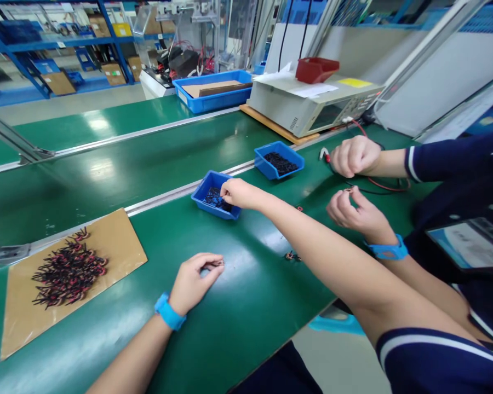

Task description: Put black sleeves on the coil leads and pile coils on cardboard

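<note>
My left hand (196, 280), with a blue wristband (170, 312), rests over the green table with thumb and fingertips pinched on a small part too tiny to name. Reaching across to the right, my right hand (242, 194) is at the edge of a blue bin (216, 210). Its fingers are closed over the dark, thin pieces (216, 198) inside; whatever they hold is hidden. Left of my hands, a heap of small black and red coil-like parts (69, 268) lies on a brown cardboard sheet (123, 241).
A second blue bin (278, 160) with black pieces stands further back. At the right, a co-worker's two hands (355, 156) are near red and black leads. A few small parts (291, 256) lie under my right forearm. Behind stand a bench instrument (312, 104) and a blue tray (213, 90).
</note>
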A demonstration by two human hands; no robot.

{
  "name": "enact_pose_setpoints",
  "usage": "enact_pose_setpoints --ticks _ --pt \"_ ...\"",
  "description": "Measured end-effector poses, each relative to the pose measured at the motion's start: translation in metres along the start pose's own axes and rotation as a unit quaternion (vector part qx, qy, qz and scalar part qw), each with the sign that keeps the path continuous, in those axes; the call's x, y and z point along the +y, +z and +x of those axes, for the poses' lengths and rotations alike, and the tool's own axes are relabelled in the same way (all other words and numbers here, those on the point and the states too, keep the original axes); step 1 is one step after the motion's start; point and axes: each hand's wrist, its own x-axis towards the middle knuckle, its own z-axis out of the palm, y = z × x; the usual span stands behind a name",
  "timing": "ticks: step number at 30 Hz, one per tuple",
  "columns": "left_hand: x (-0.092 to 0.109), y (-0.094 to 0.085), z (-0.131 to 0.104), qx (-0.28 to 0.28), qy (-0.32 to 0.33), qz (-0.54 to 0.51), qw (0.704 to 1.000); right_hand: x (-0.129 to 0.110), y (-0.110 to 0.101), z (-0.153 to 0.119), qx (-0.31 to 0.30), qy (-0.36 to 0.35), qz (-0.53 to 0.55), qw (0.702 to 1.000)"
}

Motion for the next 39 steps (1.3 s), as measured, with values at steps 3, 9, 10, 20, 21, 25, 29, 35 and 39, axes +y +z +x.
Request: enact_pose_setpoints --ticks 3,9,10,20,21,25,29,35,39 --pt "-0.005 -0.019 -0.016 0.064 -0.123 -0.180 0.974 -0.064 0.064 0.037 -0.032 -0.001 0.012 0.999" --pt "-0.004 -0.033 -0.018 0.122 -0.177 -0.394 0.894 -0.148 0.166 0.038 -0.095 0.009 0.138 0.986" --pt "-0.003 -0.033 -0.017 0.114 -0.178 -0.408 0.888 -0.150 0.170 0.027 -0.097 0.015 0.186 0.978" --pt "-0.003 -0.035 -0.015 0.097 -0.182 -0.457 0.865 -0.141 0.183 -0.008 -0.123 -0.168 0.095 0.973" --pt "-0.003 -0.035 -0.015 0.095 -0.182 -0.459 0.864 -0.141 0.183 -0.008 -0.118 -0.191 0.074 0.972" --pt "-0.004 -0.036 -0.014 0.089 -0.184 -0.455 0.867 -0.138 0.183 -0.011 -0.118 -0.257 0.021 0.959" --pt "-0.003 -0.037 -0.014 0.088 -0.191 -0.449 0.868 -0.137 0.183 -0.012 -0.133 -0.269 -0.001 0.954" --pt "-0.004 -0.036 -0.014 0.084 -0.189 -0.447 0.870 -0.139 0.184 -0.010 -0.137 -0.279 -0.006 0.951" --pt "-0.004 -0.036 -0.014 0.086 -0.188 -0.456 0.866 -0.139 0.184 -0.011 -0.143 -0.290 0.000 0.946"
